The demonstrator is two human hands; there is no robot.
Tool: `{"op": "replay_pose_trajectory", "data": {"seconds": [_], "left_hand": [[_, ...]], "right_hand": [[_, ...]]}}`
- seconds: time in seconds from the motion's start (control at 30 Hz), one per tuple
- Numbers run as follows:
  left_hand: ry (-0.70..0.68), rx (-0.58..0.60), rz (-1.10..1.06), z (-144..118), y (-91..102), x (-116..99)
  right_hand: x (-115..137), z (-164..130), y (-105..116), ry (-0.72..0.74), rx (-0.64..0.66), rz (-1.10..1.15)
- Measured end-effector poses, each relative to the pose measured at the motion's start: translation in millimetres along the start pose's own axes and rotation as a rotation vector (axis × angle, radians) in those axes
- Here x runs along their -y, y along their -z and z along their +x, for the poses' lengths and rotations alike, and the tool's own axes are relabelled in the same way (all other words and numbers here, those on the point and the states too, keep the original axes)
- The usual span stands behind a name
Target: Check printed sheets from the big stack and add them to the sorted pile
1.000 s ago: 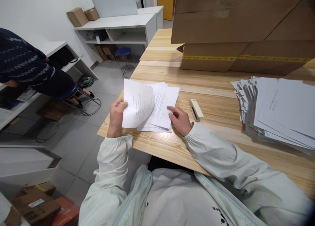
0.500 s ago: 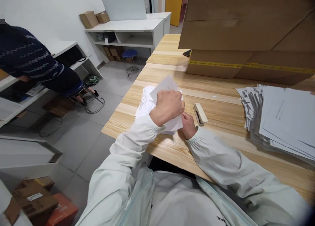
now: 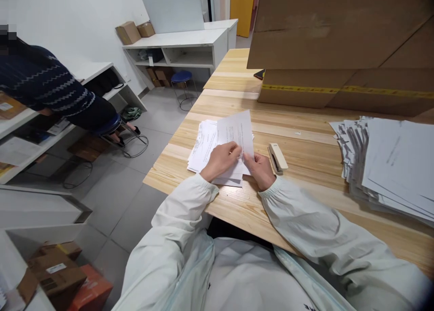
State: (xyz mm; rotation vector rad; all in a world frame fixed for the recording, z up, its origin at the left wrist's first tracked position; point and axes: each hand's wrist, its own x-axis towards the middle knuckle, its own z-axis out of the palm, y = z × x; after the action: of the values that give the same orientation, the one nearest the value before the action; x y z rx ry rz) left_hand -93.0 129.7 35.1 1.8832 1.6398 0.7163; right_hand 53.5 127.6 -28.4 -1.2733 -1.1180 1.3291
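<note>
L hand on sheet, fingers curled, can't tell if gripping; R hand pinching sheet's lower R edge; sheet tilted over papers on table, stapler just beside R hand

This looks like an office, with printed sheets, a stapler, a white shelved counter and cardboard boxes.

Held sheet was smooth matt paper | tabletop under the grip was grained wood, faintly glossy | stapler beside the grip looked smooth plastic | carton beyond was matt cardboard
</note>
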Motion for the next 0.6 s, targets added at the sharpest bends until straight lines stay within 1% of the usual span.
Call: {"op": "replay_pose_trajectory", "data": {"seconds": [0.03,0.07,0.13,0.17,0.2,0.23,0.27,0.33,0.37,0.4,0.43,0.47,0.5,0.53,0.57,0.6], "left_hand": [[0.022,-0.1,-0.118,-4.0,4.2,10.5],[0.047,-0.234,-0.234,-8.2,9.5,21.0],[0.101,-0.541,-0.437,-17.3,22.1,38.7],[0.127,-0.648,-0.542,-22.4,28.5,44.5],[0.161,-0.694,-0.668,-28.1,34.0,47.6],[0.207,-0.666,-0.82,-34.3,38.0,47.8],[0.263,-0.571,-0.981,-41.0,40.2,45.2],[0.38,-0.266,-1.281,-55.2,37.9,34.4],[0.421,-0.122,-1.389,-62.1,33.6,27.9],[0.451,-0.006,-1.47,-68.2,28.0,22.0],[0.473,0.078,-1.528,-73.4,21.5,17.3],[0.489,0.126,-1.568,-77.3,15.0,14.1],[0.501,0.143,-1.592,-79.9,9.2,12.7],[0.505,0.129,-1.605,-81.4,4.7,12.9],[0.5,0.093,-1.611,-81.8,1.8,14.3],[0.489,0.047,-1.617,-81.6,0.6,16.5]], "right_hand": [[-1.9,1.3,0.0,-0.006,-0.013,0.01],[-3.3,1.8,0.8,-0.007,-0.035,0.025],[-3.5,-0.9,5.8,0.017,-0.08,0.07],[-1.9,-4.3,10.0,0.033,-0.091,0.097],[0.6,-9.1,15.0,0.047,-0.092,0.126],[3.6,-15.2,20.7,0.052,-0.078,0.153],[6.7,-22.4,26.6,0.047,-0.054,0.177],[11.2,-38.6,37.6,0.016,0.002,0.204],[11.9,-46.5,42.3,-0.002,0.024,0.207],[11.5,-53.7,46.5,-0.017,0.045,0.2],[10.3,-59.7,50.2,-0.025,0.066,0.185],[8.5,-64.1,53.6,-0.024,0.08,0.162],[6.8,-66.7,57.0,-0.018,0.086,0.129],[5.7,-67.5,60.6,-0.004,0.069,0.089],[5.4,-66.5,64.7,0.022,0.014,0.05],[6.3,-64.0,69.4,0.065,-0.084,0.023]]}}
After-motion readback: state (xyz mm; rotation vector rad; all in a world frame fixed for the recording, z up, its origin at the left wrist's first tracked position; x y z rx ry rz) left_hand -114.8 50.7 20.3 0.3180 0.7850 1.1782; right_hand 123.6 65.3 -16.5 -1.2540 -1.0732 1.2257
